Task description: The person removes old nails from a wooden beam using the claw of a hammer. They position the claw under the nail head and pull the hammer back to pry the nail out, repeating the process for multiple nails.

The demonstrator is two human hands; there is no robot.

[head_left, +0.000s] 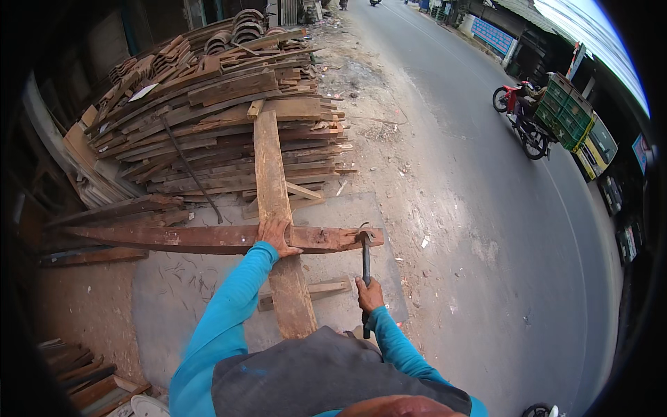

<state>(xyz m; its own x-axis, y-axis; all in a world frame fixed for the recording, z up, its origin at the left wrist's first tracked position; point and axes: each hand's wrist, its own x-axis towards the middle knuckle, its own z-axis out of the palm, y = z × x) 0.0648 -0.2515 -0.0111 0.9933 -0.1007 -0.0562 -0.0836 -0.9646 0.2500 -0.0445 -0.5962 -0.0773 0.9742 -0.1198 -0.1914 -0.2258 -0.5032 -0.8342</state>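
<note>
A long reddish-brown wooden beam (182, 238) lies crosswise over a lighter plank (272, 163). My left hand (276, 238) grips the beam where the two cross, pressing down with its thumb stretched to the right. My right hand (371, 295) is closed round the dark handle of a claw hammer (366, 260). The hammer's head rests at the beam's worn right end, beside what looks like a bent nail (364, 225). Whether the claw has hold of the nail is too small to tell.
A tall stack of old timber (229, 139) with roof tiles (246, 28) stands ahead, and a metal bar (187, 165) leans on it. Bent nails (201, 283) litter the grey sheet (167, 306) underfoot. A motorcycle (521, 118) with green crates (564, 111) is on the road at right.
</note>
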